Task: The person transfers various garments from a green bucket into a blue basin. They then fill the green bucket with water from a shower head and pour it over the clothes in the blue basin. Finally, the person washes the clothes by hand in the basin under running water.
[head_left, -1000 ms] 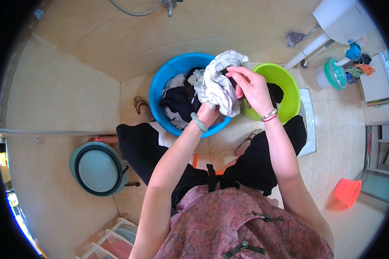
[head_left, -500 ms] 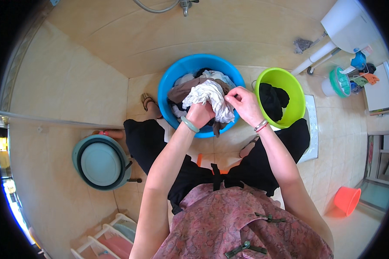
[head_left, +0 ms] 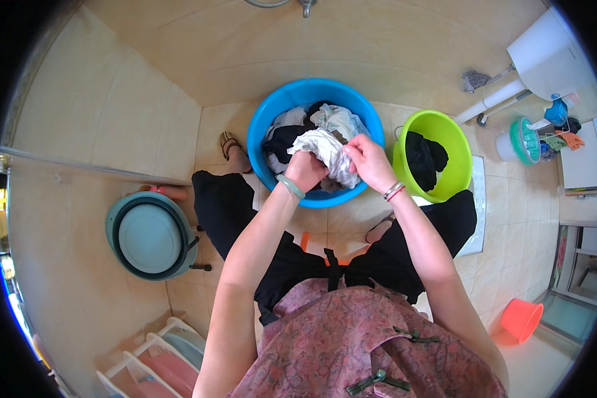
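Note:
Over the near side of a blue basin (head_left: 261, 119), my two hands hold up a bunched white patterned garment (head_left: 322, 146). My left hand (head_left: 306, 171) is tucked into its lower left side, the fingers partly hidden by the folds. At its right edge my right hand (head_left: 373, 163) pinches the fabric between thumb and fingers. In the basin lie a black garment (head_left: 284, 143), a pale garment (head_left: 338, 121) and other crumpled laundry. A little brown cloth shows beneath and behind the held piece.
To the right stands a lime green bucket (head_left: 459, 156) with black clothing (head_left: 423, 156) inside. A grey-green folding basin (head_left: 149, 237) leans at the left wall. An orange-red bucket (head_left: 521, 321) and a white rack (head_left: 154, 345) stand farther back. A tap (head_left: 306, 8) juts from the wall ahead.
The brown cloth that lay spread under the white garment is now mostly out of sight, uncovering black cloth at the basin's left. Both hands still hold the white garment. The view has shifted slightly.

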The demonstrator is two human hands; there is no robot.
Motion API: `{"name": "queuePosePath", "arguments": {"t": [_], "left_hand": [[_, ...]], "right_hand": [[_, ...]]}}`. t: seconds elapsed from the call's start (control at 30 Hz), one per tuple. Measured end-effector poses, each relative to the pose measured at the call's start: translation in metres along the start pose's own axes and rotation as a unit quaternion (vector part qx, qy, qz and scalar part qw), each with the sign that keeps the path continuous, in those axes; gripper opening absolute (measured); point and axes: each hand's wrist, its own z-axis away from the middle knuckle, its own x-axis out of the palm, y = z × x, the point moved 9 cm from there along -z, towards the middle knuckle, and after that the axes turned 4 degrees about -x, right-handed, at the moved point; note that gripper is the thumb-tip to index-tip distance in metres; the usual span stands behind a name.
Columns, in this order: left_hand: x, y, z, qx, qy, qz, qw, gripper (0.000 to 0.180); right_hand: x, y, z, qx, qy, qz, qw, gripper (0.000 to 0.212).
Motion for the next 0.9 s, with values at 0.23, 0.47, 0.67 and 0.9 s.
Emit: {"name": "queuePosePath", "arguments": {"t": [0.23, 0.47, 0.67, 0.9], "left_hand": [[-0.026, -0.008, 0.014, -0.087, 0.019, -0.087, 0.992, 0.043], [-0.013, 0.06, 0.026, 0.216, 0.151, -0.586, 0.766, 0.034], [0.057, 0.139, 0.073, 0.453, 0.259, -0.606, 0.6, 0.019], [0.121, 0.147, 0.084, 0.476, 0.126, -0.406, 0.77, 0.019]], "right_hand": [[-0.033, 0.017, -0.015, -0.001, 0.099, -0.221, 0.97, 0.013], [-0.047, 0.024, -0.009, -0.006, 0.165, -0.317, 0.934, 0.012], [-0.063, 0.035, -0.004, -0.01, 0.175, -0.324, 0.93, 0.013], [-0.063, 0.054, -0.006, 0.037, 0.186, -0.377, 0.906, 0.012]]}}
